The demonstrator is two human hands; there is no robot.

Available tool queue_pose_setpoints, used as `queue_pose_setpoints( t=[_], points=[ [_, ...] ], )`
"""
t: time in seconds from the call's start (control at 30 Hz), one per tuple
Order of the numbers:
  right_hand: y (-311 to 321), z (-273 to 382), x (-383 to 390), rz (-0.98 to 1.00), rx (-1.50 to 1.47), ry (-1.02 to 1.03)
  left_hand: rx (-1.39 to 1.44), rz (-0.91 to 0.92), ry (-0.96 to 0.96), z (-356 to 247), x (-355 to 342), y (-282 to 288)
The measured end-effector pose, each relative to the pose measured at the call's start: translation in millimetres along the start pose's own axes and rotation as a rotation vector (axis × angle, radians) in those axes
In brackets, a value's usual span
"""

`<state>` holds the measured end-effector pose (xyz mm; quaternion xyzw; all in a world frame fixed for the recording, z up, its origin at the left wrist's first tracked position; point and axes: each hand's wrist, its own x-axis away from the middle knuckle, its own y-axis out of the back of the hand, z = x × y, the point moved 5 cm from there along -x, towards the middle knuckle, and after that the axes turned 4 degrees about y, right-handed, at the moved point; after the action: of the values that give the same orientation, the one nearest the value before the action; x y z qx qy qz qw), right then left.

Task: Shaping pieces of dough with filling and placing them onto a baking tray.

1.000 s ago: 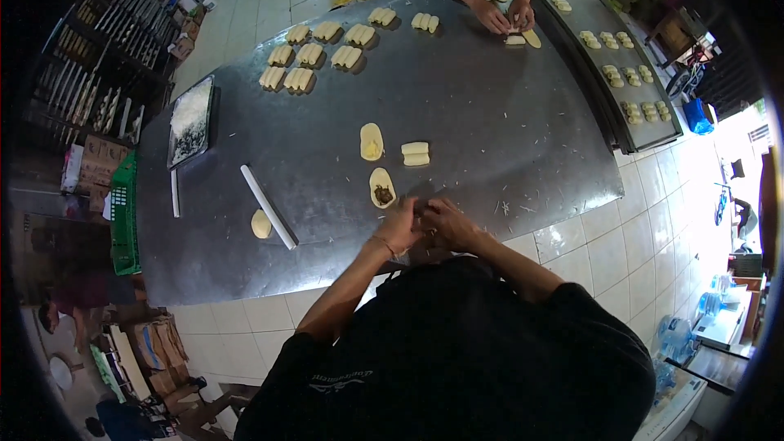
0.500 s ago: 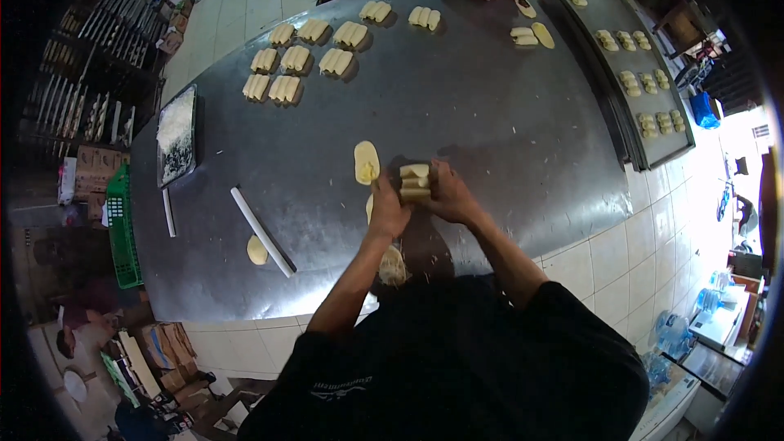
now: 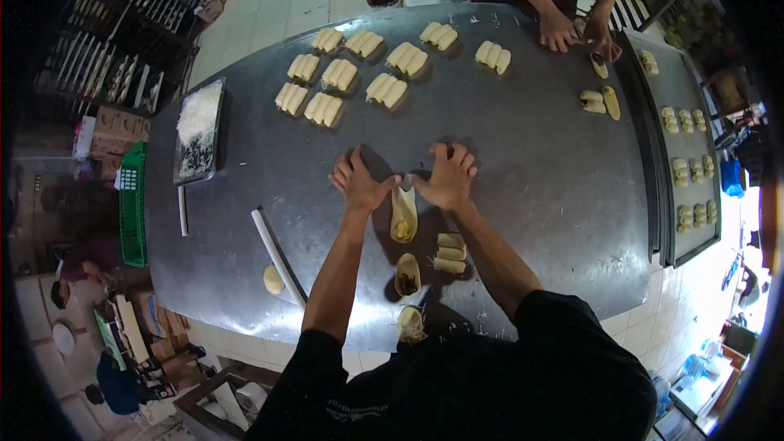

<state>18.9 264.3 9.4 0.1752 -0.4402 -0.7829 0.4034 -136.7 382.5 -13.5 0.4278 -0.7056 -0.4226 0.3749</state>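
Observation:
My left hand (image 3: 362,185) and my right hand (image 3: 448,181) are side by side over the table, fingers spread. Their thumbs touch the two far corners of an oval dough piece (image 3: 403,211), which looks stretched wide there and has yellow filling at its near end. Closer to me lies a dough oval with dark filling (image 3: 407,276), then one with pale shreds (image 3: 411,325). Beside my right forearm sits a cluster of joined filled dough rolls (image 3: 450,253). A round dough piece (image 3: 273,279) lies left of my left arm, against a white rod (image 3: 276,249).
Several roll clusters (image 3: 339,74) stand on the metal table (image 3: 523,180) toward the far side. A tray of white shreds (image 3: 199,126) is at left, a green crate (image 3: 133,204) beyond the edge. At far right, a co-worker's hands (image 3: 578,33) handle dough beside a baking tray (image 3: 694,188).
Both hands have let go of the roll cluster, which now rests on the table. They have moved farther off, to the yellow-filled dough piece. The whole view has shifted as well.

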Motion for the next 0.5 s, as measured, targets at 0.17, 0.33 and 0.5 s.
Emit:
queue_pose_setpoints(
  t=[0.17, 0.33, 0.5],
  points=[
    [-1.4, 12.4, 0.5, -0.009, 0.002, 0.078, -0.046, -0.158, -0.109, 7.4, 6.6, 6.0],
    [-26.3, -6.7, 54.1, 0.158, -0.188, 0.363, 0.405, 0.035, -0.449, 39.5, 99.3, 2.6],
    [-18.6, 38.8, 119.9, 0.008, 0.174, 0.793, 0.207, -0.139, -0.657, 34.6, 134.6, 7.2]
  ],
)
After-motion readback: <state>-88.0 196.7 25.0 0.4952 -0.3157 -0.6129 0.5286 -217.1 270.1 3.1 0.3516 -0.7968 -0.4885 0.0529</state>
